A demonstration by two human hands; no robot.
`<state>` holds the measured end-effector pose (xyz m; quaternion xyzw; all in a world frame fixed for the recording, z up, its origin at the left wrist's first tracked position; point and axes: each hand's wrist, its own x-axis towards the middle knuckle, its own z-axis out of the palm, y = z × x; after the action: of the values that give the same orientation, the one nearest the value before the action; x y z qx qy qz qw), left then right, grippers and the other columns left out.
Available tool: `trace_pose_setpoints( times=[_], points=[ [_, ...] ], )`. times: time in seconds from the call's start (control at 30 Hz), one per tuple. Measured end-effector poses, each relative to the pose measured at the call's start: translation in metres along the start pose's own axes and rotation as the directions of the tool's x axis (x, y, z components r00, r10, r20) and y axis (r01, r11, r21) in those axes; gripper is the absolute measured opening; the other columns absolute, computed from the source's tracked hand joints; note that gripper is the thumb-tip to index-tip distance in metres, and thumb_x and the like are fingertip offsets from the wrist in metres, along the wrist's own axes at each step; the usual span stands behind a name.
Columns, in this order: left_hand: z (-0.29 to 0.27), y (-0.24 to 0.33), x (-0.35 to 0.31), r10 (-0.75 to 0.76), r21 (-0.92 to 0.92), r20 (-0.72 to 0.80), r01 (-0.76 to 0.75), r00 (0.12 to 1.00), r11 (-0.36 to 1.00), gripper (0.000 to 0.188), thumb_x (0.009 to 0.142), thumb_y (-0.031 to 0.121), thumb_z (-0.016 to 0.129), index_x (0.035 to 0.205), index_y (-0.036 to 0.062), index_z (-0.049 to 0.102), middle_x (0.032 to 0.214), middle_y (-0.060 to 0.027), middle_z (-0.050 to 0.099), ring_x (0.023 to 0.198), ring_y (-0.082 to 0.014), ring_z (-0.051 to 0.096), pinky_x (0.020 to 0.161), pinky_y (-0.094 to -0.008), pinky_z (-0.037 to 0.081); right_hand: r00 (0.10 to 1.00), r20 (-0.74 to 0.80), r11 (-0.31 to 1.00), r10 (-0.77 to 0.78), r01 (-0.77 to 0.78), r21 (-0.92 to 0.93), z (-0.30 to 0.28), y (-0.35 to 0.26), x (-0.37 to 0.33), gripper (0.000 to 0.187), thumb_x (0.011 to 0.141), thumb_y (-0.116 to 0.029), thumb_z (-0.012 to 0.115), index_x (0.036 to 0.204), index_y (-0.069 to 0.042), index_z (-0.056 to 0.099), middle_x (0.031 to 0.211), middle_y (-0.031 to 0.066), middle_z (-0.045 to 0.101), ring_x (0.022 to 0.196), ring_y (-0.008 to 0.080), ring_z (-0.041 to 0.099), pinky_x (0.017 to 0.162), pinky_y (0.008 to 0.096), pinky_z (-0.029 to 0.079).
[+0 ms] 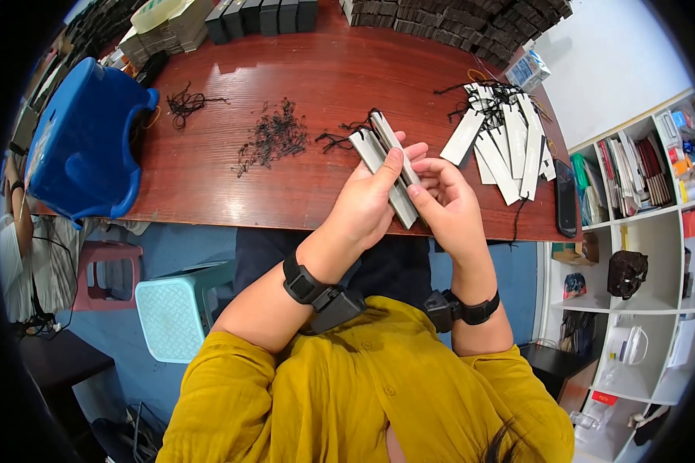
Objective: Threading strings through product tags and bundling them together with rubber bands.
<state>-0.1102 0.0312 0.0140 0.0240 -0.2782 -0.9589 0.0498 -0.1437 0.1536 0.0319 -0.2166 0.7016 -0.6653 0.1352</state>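
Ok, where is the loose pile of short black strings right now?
In the head view, the pile of short black strings lies mid-table on the reddish-brown wooden table, left of the hand-held grey tags.

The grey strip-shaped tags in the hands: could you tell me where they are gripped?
Both hands, left and right, grip the grey card tags by their lower ends.

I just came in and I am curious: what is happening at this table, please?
A person in a yellow shirt holds a small bundle of long grey tags with both hands over the edge of a reddish wooden table. The left hand grips the bundle, and the right hand touches its lower end. A pile of similar tags with black strings lies on the right, loose black strings in the middle, and a blue plastic stool on the left.
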Motion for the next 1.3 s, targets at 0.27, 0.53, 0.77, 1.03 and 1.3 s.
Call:
trace_pose_setpoints(
  times=[0.27, 0.53, 0.77, 1.03, 1.3],
  points=[
    [-0.013, 0.004, 0.006, -0.049, -0.170, -0.098, 0.032, 0.994, 0.985, 0.029, 0.093, 0.022, 0.049, 0.114, 0.0045, 0.043, 0.094, -0.0096, 0.057, 0.097, -0.0221, 0.056, 0.087, -0.0370, 0.046, 0.914, -0.252, 0.439, -0.317, -0.094, -0.893, -0.039, -0.010, 0.039, 0.041, 0.075, -0.032, 0.068, 0.105, -0.006, 0.056, 0.090, 0.0138, 0.057, 0.077, 0.0286, 0.059, 0.066, 0.0360, 0.049],
    [-0.009, -0.005, -0.002, -0.044, -0.185, -0.022, 0.039, 0.999, 0.982, 0.015, 0.089, 0.016, 0.056, 0.100, 0.0099, 0.048, 0.095, -0.0081, 0.057, 0.093, -0.0216, 0.059, 0.078, -0.0332, 0.051, 0.920, -0.296, 0.495, -0.255, -0.139, -0.858, -0.055, 0.008, 0.042, 0.038, 0.069, -0.019, 0.062, 0.100, 0.001, 0.053, 0.095, 0.0238, 0.059, 0.091, 0.0374, 0.058, 0.079, 0.0414, 0.045],
    [-0.016, -0.011, 0.008, -0.076, -0.120, 0.094, 0.087, 0.993, 0.989, 0.024, 0.089, 0.021, 0.057, 0.106, 0.0044, 0.051, 0.118, -0.0129, 0.054, 0.108, -0.0238, 0.054, 0.089, -0.0360, 0.047, 0.945, -0.246, 0.972, 0.217, -0.231, -0.029, -0.031, -0.004, 0.010, 0.023, 0.083, -0.007, 0.057, 0.104, -0.002, 0.052, 0.083, 0.0059, 0.059, 0.061, 0.0071, 0.056, 0.050, 0.0202, 0.045],
    [-0.001, 0.009, 0.004, -0.106, -0.045, -0.142, 0.101, 0.984, 0.994, 0.043, 0.089, 0.017, 0.053, 0.124, -0.0036, 0.038, 0.112, -0.0142, 0.055, 0.102, -0.0235, 0.056, 0.088, -0.0383, 0.047, 0.990, 0.120, 0.982, 0.071, -0.049, -0.181, -0.013, -0.022, -0.012, 0.031, 0.070, -0.013, 0.068, 0.094, -0.002, 0.051, 0.075, 0.0045, 0.056, 0.055, 0.0088, 0.049, 0.054, 0.0228, 0.043],
    [-0.007, 0.003, 0.002, -0.099, -0.183, -0.044, 0.090, 0.994, 0.979, 0.026, 0.086, 0.010, 0.054, 0.110, 0.0068, 0.045, 0.090, -0.0066, 0.051, 0.079, -0.0156, 0.051, 0.070, -0.0301, 0.048, 0.723, -0.520, 0.332, -0.454, -0.405, -0.852, -0.132, -0.007, 0.013, 0.046, 0.068, -0.027, 0.073, 0.102, -0.001, 0.057, 0.091, 0.0149, 0.059, 0.088, 0.0302, 0.056, 0.078, 0.0379, 0.046]
  ],
)
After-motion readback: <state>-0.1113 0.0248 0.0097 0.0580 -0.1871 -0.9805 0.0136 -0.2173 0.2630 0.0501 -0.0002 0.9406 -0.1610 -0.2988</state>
